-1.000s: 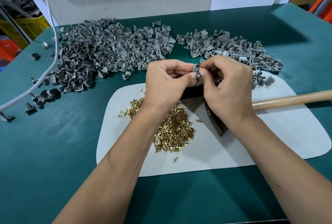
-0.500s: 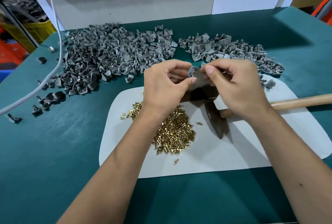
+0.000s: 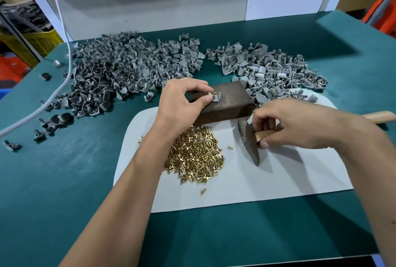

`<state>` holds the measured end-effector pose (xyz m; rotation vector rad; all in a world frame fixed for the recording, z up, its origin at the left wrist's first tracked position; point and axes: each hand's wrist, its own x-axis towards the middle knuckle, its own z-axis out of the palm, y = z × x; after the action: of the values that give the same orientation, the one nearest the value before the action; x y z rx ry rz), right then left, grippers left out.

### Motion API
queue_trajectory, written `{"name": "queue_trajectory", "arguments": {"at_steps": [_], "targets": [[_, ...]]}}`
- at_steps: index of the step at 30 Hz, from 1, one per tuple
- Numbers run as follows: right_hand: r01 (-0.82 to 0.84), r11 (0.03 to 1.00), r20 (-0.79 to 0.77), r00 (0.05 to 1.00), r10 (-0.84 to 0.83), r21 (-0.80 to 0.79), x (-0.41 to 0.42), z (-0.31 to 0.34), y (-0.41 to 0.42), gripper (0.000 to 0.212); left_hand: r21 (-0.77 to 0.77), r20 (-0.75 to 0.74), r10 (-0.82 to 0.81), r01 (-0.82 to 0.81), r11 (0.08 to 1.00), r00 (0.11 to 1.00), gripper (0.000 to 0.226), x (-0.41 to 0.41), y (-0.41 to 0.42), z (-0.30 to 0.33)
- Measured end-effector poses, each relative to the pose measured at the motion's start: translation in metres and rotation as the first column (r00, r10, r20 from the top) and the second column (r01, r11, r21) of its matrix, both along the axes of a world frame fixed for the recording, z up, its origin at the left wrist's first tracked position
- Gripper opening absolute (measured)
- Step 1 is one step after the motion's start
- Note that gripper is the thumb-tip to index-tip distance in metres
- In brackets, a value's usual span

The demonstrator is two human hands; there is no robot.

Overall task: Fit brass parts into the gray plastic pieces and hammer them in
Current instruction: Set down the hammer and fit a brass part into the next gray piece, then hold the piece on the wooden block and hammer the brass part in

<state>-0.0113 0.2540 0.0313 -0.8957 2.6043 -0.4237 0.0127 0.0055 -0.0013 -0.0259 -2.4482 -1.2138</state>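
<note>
- The left hand (image 3: 184,99) now pinches a gray plastic piece (image 3: 216,97) between thumb and forefinger and holds it down on top of the dark block (image 3: 229,104); half a second ago both hands held that piece together in the air above the block.
- A brass part (image 3: 215,94) shows at the top of the held piece, just off the fingertips.
- The right hand (image 3: 300,125) has let go of the piece and dropped toward 4 o'clock of the block; its fingers now curl round the wooden handle (image 3: 379,116) of the hammer (image 3: 249,144), close behind the head.
- The hammer lies on the white mat (image 3: 300,172) as before, head pointing toward 6 o'clock, handle running out toward 3 o'clock.
- The block, earlier mostly hidden under the hands, is now in plain sight at the mat's far edge.
- The heap of loose brass parts (image 3: 194,155) sits unchanged on the mat at 7 o'clock of the block, partly under the left forearm.
- The large pile of gray pieces (image 3: 128,74) lies at 10 o'clock of the block on the green table (image 3: 64,181), the smaller pile (image 3: 270,71) at 1 o'clock, both as before.
- A white cable (image 3: 64,37) hangs across the left pile's edge.
</note>
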Motion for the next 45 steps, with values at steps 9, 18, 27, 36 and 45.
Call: {"name": "queue_trajectory", "arguments": {"at_steps": [9,18,27,36,45], "targets": [[0.073,0.881,-0.11,0.984,-0.14,-0.468,-0.008,0.023,-0.022,0.02,0.177,0.107,0.001,-0.019,0.984,0.994,0.011,-0.001,0.002,-0.002],[0.094,0.871,-0.396,0.863,-0.313,-0.482,-0.008,0.021,-0.058,0.024,0.195,0.122,-0.005,-0.019,0.981,0.992,0.005,0.0,0.003,0.0],[0.087,0.903,-0.517,0.795,-0.317,-0.42,-0.004,0.036,-0.066,0.026,0.21,0.144,-0.003,-0.028,0.977,0.99,0.005,0.001,0.002,0.002],[0.147,0.913,-0.558,0.751,-0.353,-0.38,-0.003,0.027,-0.068,0.025,0.229,0.155,-0.012,-0.024,0.973,0.988,0.004,-0.001,0.001,0.001],[0.168,0.937,-0.556,0.767,-0.32,-0.307,0.001,0.026,-0.071,0.023,0.226,0.144,-0.021,-0.012,0.974,0.989,0.005,0.0,-0.001,0.001]]}}
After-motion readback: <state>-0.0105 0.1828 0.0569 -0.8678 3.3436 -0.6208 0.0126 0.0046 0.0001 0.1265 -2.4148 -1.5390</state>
